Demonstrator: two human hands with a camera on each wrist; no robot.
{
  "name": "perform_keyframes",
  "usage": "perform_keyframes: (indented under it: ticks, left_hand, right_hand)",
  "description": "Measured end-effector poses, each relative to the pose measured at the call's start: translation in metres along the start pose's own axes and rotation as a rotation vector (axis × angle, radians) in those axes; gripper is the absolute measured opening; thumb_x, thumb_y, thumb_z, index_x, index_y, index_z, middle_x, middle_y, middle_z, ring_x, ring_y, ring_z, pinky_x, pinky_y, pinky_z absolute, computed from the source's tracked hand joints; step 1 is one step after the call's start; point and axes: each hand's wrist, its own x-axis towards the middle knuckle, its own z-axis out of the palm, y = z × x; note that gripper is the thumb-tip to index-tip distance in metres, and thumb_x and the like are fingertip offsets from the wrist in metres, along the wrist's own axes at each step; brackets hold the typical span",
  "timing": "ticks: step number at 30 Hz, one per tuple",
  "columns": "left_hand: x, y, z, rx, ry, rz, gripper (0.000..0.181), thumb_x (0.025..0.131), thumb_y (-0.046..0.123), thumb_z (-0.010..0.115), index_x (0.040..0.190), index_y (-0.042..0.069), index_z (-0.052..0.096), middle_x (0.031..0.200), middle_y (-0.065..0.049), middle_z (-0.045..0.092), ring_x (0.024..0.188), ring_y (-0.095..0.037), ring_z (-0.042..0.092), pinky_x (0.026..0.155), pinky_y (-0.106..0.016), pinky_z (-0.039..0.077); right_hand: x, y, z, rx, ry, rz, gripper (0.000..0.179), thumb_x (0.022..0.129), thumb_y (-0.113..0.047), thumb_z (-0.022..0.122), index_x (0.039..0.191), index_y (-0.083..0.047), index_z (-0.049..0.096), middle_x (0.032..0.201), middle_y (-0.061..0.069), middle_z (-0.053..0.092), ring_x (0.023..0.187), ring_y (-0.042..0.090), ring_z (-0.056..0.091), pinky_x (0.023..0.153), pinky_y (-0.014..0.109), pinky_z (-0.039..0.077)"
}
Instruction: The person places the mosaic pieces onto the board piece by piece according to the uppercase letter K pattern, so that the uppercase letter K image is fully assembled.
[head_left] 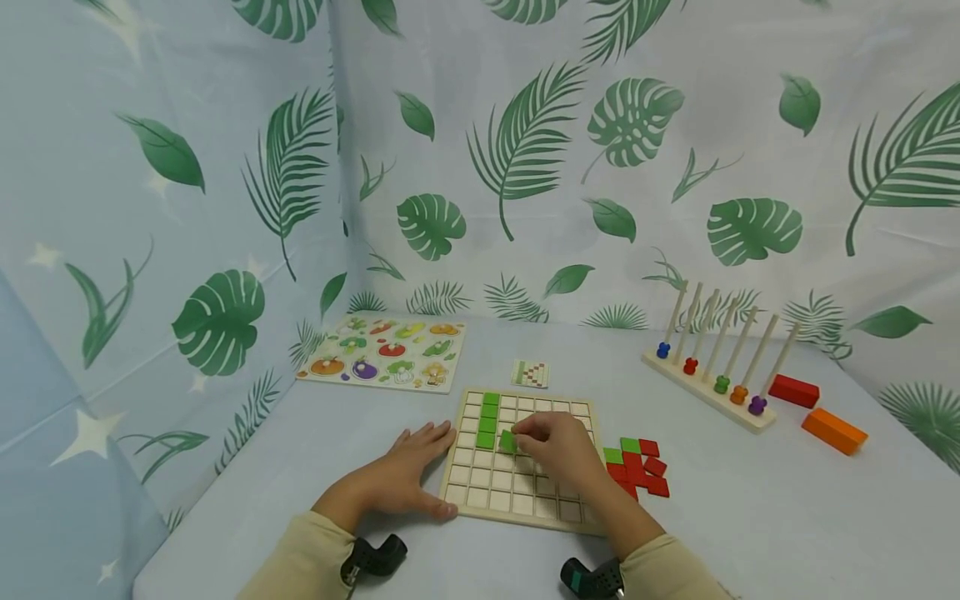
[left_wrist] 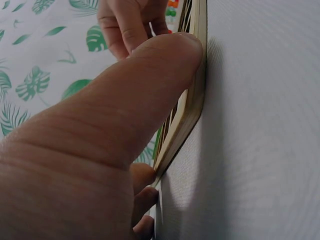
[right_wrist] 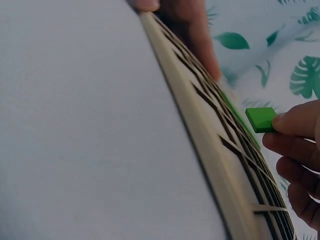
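Note:
A wooden grid board [head_left: 480, 498] lies on the table, with a column of green tiles [head_left: 486, 423] set in its upper left squares. My right hand [head_left: 561, 450] pinches one green square tile [right_wrist: 261, 120] by its edge between thumb and fingers, above the grid. My left hand [head_left: 405, 475] rests with spread fingers along the board's left edge, its thumb [left_wrist: 175, 55] against the front left corner. Loose red tiles [head_left: 634, 468] and a couple of green ones lie beside the board's right edge, partly behind my right forearm.
Behind the board lies a small pattern card [head_left: 531, 374]. A vegetable puzzle board [head_left: 420, 377] is at the back left. On the right stand a peg rack [head_left: 705, 392] with coloured beads, a red block [head_left: 795, 391] and an orange block [head_left: 834, 431].

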Motion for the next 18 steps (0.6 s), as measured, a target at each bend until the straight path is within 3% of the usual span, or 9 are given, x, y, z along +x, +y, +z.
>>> perform_keyframes:
  ticks: [18]
  left_hand:
    - [0.001, 0.001, -0.002, 0.004, -0.011, -0.008, 0.114, 0.078, 0.063, 0.080, 0.164, 0.013, 0.023, 0.170, -0.002, 0.014, 0.155, -0.025, 0.005, 0.123, -0.051, 0.000]
  right_hand:
    - [0.001, -0.008, 0.023, -0.043, -0.090, -0.131, 0.010, 0.094, -0.013, 0.075, 0.101, -0.017, 0.082, 0.096, -0.010, 0.073, 0.082, 0.007, 0.063, 0.074, 0.030, 0.054]
